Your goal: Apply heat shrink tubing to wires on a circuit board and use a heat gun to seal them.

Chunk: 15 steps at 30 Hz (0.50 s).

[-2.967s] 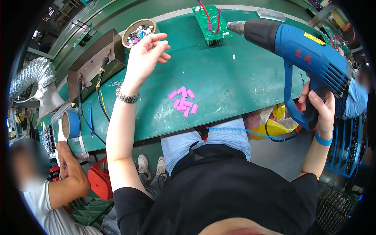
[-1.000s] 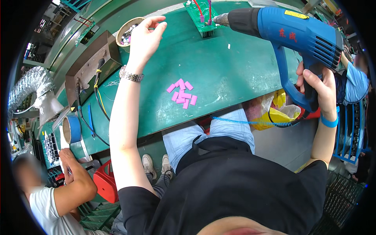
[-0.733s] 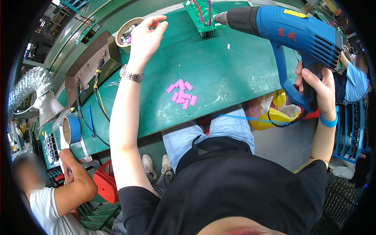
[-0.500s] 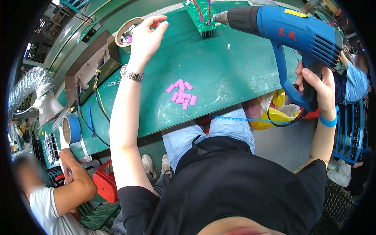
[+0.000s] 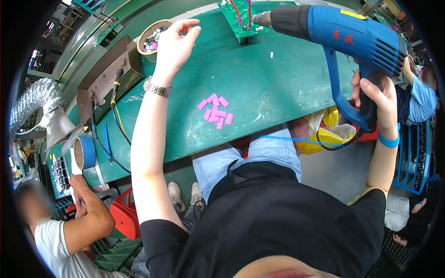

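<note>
Showing green workbench (image 5: 259, 88) mid-frame; clasping heat gun (image 5: 354, 37), upper right, in right hand (image 5: 379, 95); including trough (image 5: 133, 56), upper left, circuit board (image 5: 232, 19) near nozzle (image 5: 263, 19), top centre; partly blocking bowl (image 5: 148, 31) with loosely parted left hand (image 5: 176, 50); including pink pieces (image 5: 220, 113), centre.

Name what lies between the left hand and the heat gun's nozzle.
In the head view, green tabletop comes after the left hand, then the green circuit board with its two wires, just before the nozzle.
</note>
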Each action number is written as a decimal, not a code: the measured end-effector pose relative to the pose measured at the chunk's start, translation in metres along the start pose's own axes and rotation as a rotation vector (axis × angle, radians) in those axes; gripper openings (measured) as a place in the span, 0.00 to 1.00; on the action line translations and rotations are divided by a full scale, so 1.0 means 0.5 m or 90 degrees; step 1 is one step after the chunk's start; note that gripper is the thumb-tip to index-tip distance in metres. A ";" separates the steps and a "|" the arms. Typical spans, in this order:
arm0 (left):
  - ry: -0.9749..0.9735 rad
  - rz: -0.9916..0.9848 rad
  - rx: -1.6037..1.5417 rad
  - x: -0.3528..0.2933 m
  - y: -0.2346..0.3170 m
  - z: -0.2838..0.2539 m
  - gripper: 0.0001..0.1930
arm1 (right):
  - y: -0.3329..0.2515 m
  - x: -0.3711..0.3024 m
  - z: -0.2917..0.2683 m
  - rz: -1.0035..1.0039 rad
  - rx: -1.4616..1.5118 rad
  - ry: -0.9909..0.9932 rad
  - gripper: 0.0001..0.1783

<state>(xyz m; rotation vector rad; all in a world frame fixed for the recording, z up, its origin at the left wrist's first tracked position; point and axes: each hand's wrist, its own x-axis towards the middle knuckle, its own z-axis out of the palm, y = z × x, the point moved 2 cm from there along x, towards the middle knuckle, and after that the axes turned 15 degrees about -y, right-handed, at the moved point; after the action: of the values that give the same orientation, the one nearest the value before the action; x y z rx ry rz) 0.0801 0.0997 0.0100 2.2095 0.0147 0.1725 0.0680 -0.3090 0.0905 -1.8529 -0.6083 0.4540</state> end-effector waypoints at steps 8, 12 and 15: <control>-0.007 0.011 -0.001 0.001 -0.008 0.007 0.14 | 0.052 0.037 -0.088 0.031 0.156 -0.041 0.29; -0.016 0.004 -0.009 -0.001 -0.009 0.008 0.15 | 0.070 0.041 -0.099 0.041 0.183 -0.064 0.29; -0.019 0.000 -0.010 0.001 -0.009 0.011 0.15 | 0.067 0.046 -0.091 0.040 0.179 -0.049 0.29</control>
<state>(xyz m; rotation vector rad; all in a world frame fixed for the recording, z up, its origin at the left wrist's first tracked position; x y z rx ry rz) 0.0814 0.0980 0.0034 2.1956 -0.0033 0.1396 0.1187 -0.3384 0.0743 -1.5959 -0.5108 0.6222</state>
